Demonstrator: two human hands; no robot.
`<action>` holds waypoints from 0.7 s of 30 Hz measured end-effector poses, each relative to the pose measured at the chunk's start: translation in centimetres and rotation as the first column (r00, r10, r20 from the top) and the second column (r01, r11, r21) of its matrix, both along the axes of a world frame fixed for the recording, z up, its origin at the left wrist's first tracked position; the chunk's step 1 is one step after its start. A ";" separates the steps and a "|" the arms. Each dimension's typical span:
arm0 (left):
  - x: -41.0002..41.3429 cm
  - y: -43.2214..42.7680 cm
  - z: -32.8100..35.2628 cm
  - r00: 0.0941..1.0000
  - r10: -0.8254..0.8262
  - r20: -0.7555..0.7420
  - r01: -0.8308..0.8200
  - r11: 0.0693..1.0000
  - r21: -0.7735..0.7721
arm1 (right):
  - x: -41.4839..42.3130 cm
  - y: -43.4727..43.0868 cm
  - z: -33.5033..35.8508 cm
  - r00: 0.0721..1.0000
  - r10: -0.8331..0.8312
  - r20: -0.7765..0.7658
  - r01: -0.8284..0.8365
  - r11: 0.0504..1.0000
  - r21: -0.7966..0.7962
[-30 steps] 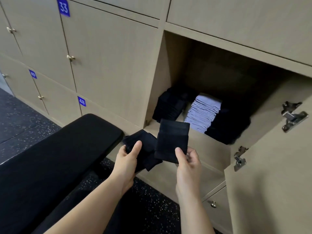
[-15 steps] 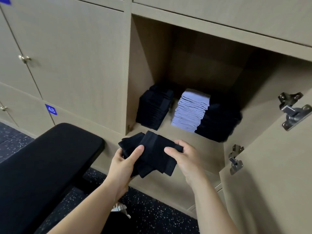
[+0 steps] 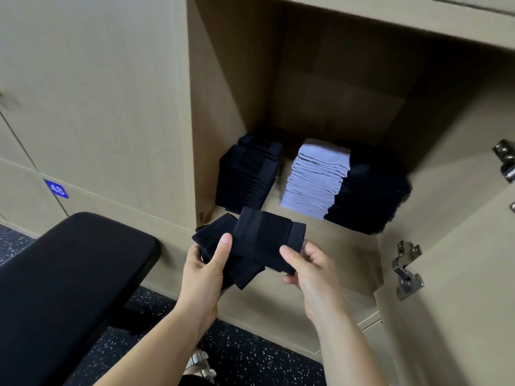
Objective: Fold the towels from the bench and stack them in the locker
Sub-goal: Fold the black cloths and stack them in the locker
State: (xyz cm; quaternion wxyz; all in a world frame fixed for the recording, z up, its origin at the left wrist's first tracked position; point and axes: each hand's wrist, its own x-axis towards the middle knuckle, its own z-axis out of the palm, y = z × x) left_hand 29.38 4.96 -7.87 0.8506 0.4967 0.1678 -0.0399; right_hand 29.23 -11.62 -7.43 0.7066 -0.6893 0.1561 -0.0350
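Both my hands hold folded black towels point(image 3: 259, 243) just in front of the open locker point(image 3: 320, 79). My left hand point(image 3: 206, 266) grips the lower bundle with its thumb on top. My right hand point(image 3: 309, 268) pinches the right edge of the upper folded towel. Inside the locker stand a black towel stack point(image 3: 248, 174) on the left, a pale lavender stack point(image 3: 317, 176) in the middle and a black stack point(image 3: 370, 199) on the right. The black padded bench point(image 3: 64, 277) lies at lower left with no towel on its visible part.
The locker's door point(image 3: 451, 274) swings open on the right, with metal hinges point(image 3: 407, 271) sticking out. Closed locker doors fill the left wall, one marked 48 point(image 3: 55, 188). Dark speckled floor point(image 3: 250, 360) lies below.
The view has moved closer to the locker and to the right. My hands brought the two black towels together and lifted them towards the locker's shelf edge.
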 end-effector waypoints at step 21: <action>2.1 1.5 -2.1 0.999 -0.028 0.019 0.026 0.996 0.083 | 10.3 -3.4 -6.2 0.962 -0.249 -0.114 0.139 0.802 -0.582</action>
